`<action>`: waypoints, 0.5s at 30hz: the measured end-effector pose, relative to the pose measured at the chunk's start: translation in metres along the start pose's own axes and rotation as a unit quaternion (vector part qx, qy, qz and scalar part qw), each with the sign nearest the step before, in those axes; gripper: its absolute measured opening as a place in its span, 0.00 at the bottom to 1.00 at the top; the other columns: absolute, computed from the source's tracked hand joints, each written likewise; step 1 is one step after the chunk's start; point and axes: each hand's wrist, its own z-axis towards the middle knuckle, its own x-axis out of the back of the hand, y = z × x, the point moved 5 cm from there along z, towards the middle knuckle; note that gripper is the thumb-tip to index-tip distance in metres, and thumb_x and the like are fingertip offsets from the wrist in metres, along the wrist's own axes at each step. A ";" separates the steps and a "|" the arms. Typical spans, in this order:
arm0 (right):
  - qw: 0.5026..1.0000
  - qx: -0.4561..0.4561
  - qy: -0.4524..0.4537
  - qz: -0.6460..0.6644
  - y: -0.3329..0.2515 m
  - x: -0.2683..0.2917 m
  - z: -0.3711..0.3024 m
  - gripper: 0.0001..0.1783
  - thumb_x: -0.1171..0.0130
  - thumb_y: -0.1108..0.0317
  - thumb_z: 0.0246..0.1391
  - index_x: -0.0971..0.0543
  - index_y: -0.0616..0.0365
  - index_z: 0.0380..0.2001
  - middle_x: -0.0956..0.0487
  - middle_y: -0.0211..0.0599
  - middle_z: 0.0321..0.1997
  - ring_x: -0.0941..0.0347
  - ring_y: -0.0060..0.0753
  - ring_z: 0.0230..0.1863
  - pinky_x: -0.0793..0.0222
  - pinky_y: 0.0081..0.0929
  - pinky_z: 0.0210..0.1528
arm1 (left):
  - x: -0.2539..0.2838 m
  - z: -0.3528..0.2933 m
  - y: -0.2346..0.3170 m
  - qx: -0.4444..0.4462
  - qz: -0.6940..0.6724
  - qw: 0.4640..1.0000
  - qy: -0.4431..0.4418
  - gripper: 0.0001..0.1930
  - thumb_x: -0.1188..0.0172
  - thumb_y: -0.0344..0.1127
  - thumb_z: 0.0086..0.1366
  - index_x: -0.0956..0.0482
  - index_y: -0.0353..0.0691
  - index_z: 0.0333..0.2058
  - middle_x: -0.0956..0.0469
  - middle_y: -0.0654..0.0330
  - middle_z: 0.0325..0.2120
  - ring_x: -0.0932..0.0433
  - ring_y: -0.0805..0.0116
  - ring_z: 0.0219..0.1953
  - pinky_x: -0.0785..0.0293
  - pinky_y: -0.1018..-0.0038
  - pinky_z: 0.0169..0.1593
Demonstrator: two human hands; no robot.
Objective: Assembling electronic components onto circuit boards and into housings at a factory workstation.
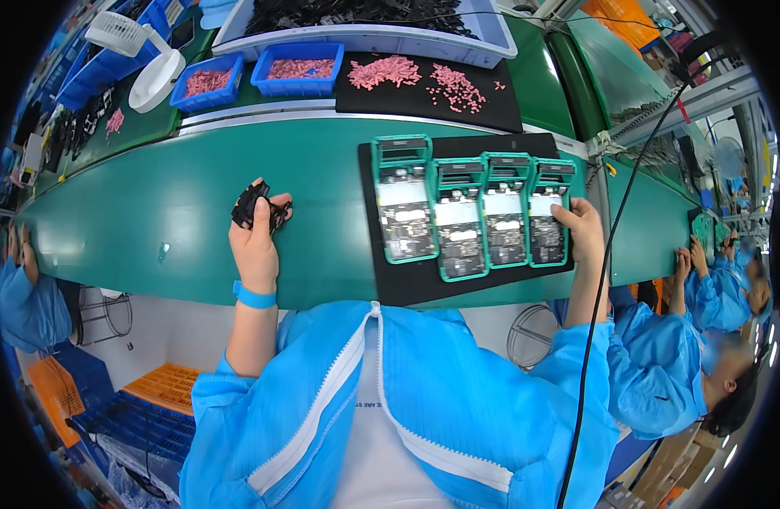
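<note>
My left hand (254,246) is raised over the green bench left of the middle, its fingers closed around a small bunch of black plastic parts (252,204). My right hand (586,229) grips the right edge of the rightmost green-framed phone assembly (547,233), thumb on top; the fingers beneath are partly hidden. Several such assemblies lie side by side on a black mat (398,290), circuit boards facing up. The leftmost phone assembly (407,216) sits a little farther back than its neighbours.
Beyond the bench (322,170), two blue bins (298,86) hold small pink pieces; loose pink pieces (384,73) lie on a dark mat. A large bin (364,47) of black parts stands behind. A black cable (606,263) hangs at right. Co-workers in blue (662,360) sit nearby.
</note>
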 end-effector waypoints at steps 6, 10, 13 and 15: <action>0.987 0.021 0.111 -0.117 -0.040 0.019 -0.023 0.13 0.36 0.75 0.44 0.23 0.68 0.35 0.20 0.37 0.32 0.25 0.26 0.30 0.31 0.23 0.35 | 0.099 0.040 0.016 0.001 -0.009 1.000 -0.001 0.19 0.51 0.37 0.69 0.33 0.31 0.53 0.21 0.53 0.34 0.23 0.70 0.33 0.25 0.75 0.41; 0.971 0.032 0.190 -0.142 -0.031 0.036 -0.024 0.10 0.35 0.75 0.44 0.22 0.66 0.32 0.20 0.34 0.31 0.26 0.24 0.29 0.32 0.21 0.34 | 0.178 0.070 0.018 0.008 -0.009 1.000 0.001 0.19 0.51 0.37 0.69 0.33 0.31 0.53 0.21 0.53 0.34 0.23 0.70 0.34 0.25 0.75 0.41; 0.955 0.032 0.237 -0.176 -0.020 0.037 -0.031 0.13 0.33 0.72 0.43 0.22 0.68 0.33 0.20 0.34 0.30 0.26 0.24 0.28 0.33 0.21 0.33 | 0.214 0.081 0.026 0.008 -0.007 1.000 0.001 0.18 0.51 0.37 0.69 0.33 0.32 0.53 0.21 0.53 0.34 0.23 0.70 0.36 0.25 0.75 0.41; 0.942 0.030 0.258 -0.211 -0.002 0.059 -0.025 0.16 0.32 0.69 0.43 0.22 0.70 0.35 0.21 0.33 0.30 0.27 0.24 0.28 0.34 0.21 0.33 | 0.218 0.085 0.023 0.008 -0.019 1.000 -0.006 0.18 0.51 0.37 0.69 0.33 0.32 0.53 0.21 0.53 0.34 0.22 0.69 0.37 0.24 0.75 0.41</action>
